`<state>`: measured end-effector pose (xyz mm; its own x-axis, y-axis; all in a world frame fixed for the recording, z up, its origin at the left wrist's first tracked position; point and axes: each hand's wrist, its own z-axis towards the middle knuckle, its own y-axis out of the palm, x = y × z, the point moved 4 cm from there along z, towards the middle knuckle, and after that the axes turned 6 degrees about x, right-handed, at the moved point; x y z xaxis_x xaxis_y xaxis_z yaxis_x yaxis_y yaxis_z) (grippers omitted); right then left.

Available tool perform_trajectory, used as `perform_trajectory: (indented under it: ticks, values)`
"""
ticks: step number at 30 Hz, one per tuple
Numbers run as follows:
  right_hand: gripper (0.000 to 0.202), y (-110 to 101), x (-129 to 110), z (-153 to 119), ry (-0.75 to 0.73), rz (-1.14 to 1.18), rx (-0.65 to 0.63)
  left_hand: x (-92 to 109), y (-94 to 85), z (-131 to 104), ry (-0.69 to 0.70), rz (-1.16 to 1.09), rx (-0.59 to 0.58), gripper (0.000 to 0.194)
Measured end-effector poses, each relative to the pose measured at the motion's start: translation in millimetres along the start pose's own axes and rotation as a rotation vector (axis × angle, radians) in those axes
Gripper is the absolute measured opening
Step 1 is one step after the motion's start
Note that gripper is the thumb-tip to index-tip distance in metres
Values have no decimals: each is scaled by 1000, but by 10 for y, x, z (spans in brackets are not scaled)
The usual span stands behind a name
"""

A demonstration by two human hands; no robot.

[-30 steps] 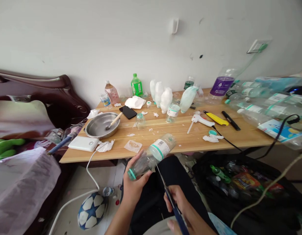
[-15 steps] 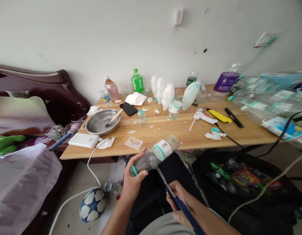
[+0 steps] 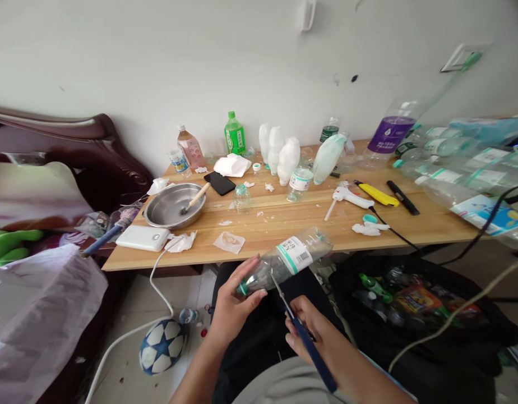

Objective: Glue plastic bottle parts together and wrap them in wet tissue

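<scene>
A clear plastic bottle (image 3: 293, 255) with a white and teal label lies tilted over my lap, its capped end toward me. My left hand (image 3: 237, 297) is wrapped round that capped end. In my right hand (image 3: 310, 328) are blue-handled scissors (image 3: 303, 336), whose tips touch or nearly touch the bottle's side near its shoulder. Whether the tips have gone into the plastic cannot be made out.
The wooden table (image 3: 192, 255) holds a metal bowl (image 3: 175, 206), a white glue gun (image 3: 351, 197), a yellow cutter (image 3: 379, 194) and white-wrapped bottles (image 3: 288, 161). Many clear bottles lie at the right. A black bag (image 3: 347, 292) and a ball (image 3: 162, 347) are below.
The bottle has turned about its length, so more label print shows, and its far end has shifted right. Both hands still hold their things, and the scissors have moved slightly.
</scene>
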<state>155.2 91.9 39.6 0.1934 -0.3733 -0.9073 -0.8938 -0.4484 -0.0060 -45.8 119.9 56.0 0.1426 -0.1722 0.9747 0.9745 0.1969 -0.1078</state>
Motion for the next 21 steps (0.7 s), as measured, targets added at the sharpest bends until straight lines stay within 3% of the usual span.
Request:
perform_trajectory:
  ticks: [5,8,11,21]
  values:
    - [19,75,-37,29,-20,-50,55,-93,30,-9,-51,-113,71,45]
    - [18,108,-3,57,-52,-64,60,-125,29,-5,-86,-90,150,38]
    - [15,89,34,85,-98,-71,91,-87,25,-6,-122,-48,182,44]
    - [10,84,126,86,-110,-140,121,-26,44,-17,-127,-17,128,53]
